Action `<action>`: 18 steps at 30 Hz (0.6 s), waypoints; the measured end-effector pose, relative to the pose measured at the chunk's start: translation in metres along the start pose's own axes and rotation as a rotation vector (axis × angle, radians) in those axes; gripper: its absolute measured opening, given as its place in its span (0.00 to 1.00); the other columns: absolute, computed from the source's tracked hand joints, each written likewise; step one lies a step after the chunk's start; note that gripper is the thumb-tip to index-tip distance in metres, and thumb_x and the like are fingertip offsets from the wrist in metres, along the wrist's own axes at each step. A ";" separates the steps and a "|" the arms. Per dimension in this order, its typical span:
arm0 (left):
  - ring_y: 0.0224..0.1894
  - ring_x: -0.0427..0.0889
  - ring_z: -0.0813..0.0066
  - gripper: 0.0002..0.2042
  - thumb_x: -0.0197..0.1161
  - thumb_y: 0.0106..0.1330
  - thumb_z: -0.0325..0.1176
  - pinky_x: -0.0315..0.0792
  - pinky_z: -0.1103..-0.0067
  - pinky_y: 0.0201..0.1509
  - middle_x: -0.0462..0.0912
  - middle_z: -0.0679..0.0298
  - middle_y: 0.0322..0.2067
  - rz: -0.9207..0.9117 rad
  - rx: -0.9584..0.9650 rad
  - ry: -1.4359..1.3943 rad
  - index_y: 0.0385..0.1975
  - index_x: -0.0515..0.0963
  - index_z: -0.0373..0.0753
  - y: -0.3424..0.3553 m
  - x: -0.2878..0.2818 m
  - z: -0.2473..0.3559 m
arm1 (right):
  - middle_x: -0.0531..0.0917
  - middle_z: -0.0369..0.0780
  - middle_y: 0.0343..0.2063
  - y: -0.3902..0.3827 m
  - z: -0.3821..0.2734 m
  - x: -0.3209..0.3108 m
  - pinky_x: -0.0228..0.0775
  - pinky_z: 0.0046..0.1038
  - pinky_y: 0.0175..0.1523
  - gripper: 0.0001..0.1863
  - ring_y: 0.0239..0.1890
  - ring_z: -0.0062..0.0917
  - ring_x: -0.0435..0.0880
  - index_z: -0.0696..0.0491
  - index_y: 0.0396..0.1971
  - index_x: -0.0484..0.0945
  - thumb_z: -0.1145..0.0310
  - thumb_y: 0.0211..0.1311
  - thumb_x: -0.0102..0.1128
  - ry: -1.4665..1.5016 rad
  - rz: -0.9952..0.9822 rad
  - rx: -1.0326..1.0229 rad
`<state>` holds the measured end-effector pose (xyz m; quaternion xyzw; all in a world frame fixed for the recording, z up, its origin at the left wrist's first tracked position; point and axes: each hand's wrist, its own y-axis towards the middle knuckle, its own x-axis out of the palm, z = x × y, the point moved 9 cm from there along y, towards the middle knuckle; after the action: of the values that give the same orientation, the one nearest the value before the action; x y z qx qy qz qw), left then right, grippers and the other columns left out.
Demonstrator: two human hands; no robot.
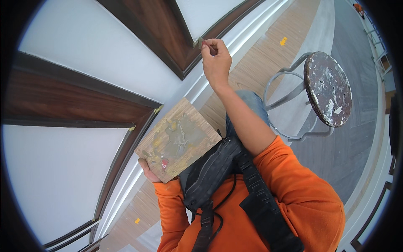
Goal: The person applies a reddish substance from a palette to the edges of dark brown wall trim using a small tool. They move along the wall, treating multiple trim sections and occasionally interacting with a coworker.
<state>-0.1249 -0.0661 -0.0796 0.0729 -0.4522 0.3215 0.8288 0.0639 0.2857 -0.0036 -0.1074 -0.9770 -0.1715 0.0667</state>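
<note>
My left hand (148,170) holds a square wooden board (178,140) from underneath; the board is smeared with greyish-yellow filler and a spot of red. My right hand (216,60) is raised with the fingers pinched around a small tool or dab of filler (199,41), pressed against the lower corner of a dark brown wood panel frame (159,29) on the white wall. What exactly the fingers pinch is too small to tell. Orange sleeves cover both arms.
A metal stool (327,88) with a paint-splattered round seat stands to the right on the grey floor. Dark brown frames (79,105) run across the white wall, with yellowish filler dabs at their corners. White baseboard (197,88) and wood-look flooring lie below. A black strap harness (218,168) hangs on my chest.
</note>
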 end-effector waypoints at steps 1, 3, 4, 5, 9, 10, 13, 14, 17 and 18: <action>0.66 0.71 0.49 0.33 0.46 0.76 0.58 0.67 0.56 0.70 0.69 0.48 0.67 0.007 -0.001 0.005 0.71 0.61 0.38 0.000 -0.002 0.000 | 0.85 0.39 0.33 -0.001 -0.008 0.000 0.75 0.26 0.41 0.04 0.35 0.24 0.85 0.57 0.36 0.81 0.75 0.62 0.63 -0.047 0.011 -0.077; 0.66 0.71 0.49 0.34 0.47 0.76 0.58 0.67 0.55 0.70 0.69 0.48 0.67 0.021 -0.005 0.015 0.71 0.61 0.38 0.001 -0.007 -0.001 | 0.85 0.39 0.34 -0.014 -0.016 0.004 0.75 0.26 0.41 0.04 0.35 0.25 0.86 0.56 0.36 0.81 0.75 0.61 0.63 -0.076 -0.061 -0.048; 0.66 0.71 0.49 0.34 0.47 0.76 0.58 0.67 0.56 0.70 0.69 0.48 0.67 0.027 -0.002 0.016 0.71 0.61 0.38 0.001 -0.008 -0.001 | 0.85 0.39 0.35 -0.020 -0.019 0.006 0.75 0.26 0.41 0.05 0.36 0.26 0.86 0.56 0.36 0.81 0.76 0.60 0.63 -0.092 -0.096 -0.034; 0.66 0.71 0.49 0.34 0.47 0.76 0.58 0.67 0.56 0.70 0.69 0.48 0.67 0.033 0.000 0.016 0.71 0.61 0.37 0.001 -0.009 -0.001 | 0.85 0.39 0.35 -0.022 -0.018 0.004 0.75 0.26 0.40 0.05 0.35 0.26 0.86 0.56 0.36 0.81 0.76 0.60 0.63 -0.054 -0.080 -0.007; 0.66 0.71 0.49 0.34 0.48 0.76 0.58 0.68 0.56 0.69 0.69 0.48 0.66 0.037 0.005 0.054 0.71 0.61 0.37 -0.001 -0.010 0.000 | 0.85 0.40 0.34 -0.019 0.001 -0.004 0.75 0.26 0.38 0.05 0.35 0.25 0.86 0.56 0.36 0.81 0.76 0.60 0.63 0.061 -0.012 0.116; 0.65 0.71 0.49 0.34 0.47 0.76 0.58 0.69 0.56 0.69 0.69 0.47 0.66 0.043 0.006 0.053 0.70 0.61 0.37 -0.001 -0.010 0.001 | 0.85 0.39 0.34 -0.015 0.008 -0.005 0.75 0.27 0.38 0.05 0.35 0.24 0.85 0.56 0.36 0.81 0.76 0.60 0.63 0.081 0.005 0.151; 0.64 0.72 0.49 0.34 0.47 0.76 0.59 0.70 0.56 0.67 0.69 0.46 0.65 0.051 0.011 0.070 0.70 0.61 0.37 -0.002 -0.009 0.001 | 0.84 0.39 0.34 -0.005 -0.009 -0.007 0.76 0.27 0.37 0.05 0.35 0.23 0.86 0.55 0.37 0.81 0.76 0.61 0.63 -0.017 0.000 -0.103; 0.64 0.73 0.49 0.34 0.46 0.76 0.59 0.70 0.56 0.67 0.69 0.46 0.65 0.047 0.014 0.089 0.70 0.61 0.37 -0.002 -0.010 0.003 | 0.84 0.39 0.34 -0.004 -0.010 -0.006 0.76 0.27 0.38 0.05 0.35 0.23 0.86 0.55 0.37 0.82 0.76 0.61 0.63 -0.023 -0.006 -0.114; 0.61 0.75 0.51 0.33 0.45 0.77 0.58 0.73 0.58 0.64 0.71 0.46 0.62 0.059 0.015 0.092 0.69 0.62 0.35 -0.003 -0.001 0.001 | 0.84 0.39 0.35 -0.005 -0.022 -0.003 0.76 0.27 0.39 0.05 0.35 0.24 0.86 0.54 0.37 0.82 0.75 0.61 0.64 -0.079 -0.043 -0.148; 0.60 0.76 0.53 0.33 0.44 0.78 0.58 0.74 0.59 0.63 0.72 0.47 0.61 0.065 0.015 0.086 0.68 0.62 0.35 -0.004 0.002 0.001 | 0.83 0.38 0.35 -0.009 -0.024 -0.001 0.76 0.26 0.39 0.05 0.34 0.24 0.86 0.54 0.37 0.82 0.75 0.61 0.64 -0.118 -0.066 -0.162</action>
<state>-0.1223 -0.0683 -0.0766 0.0507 -0.4159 0.3546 0.8359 0.0651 0.2692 0.0155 -0.0902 -0.9652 -0.2453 -0.0056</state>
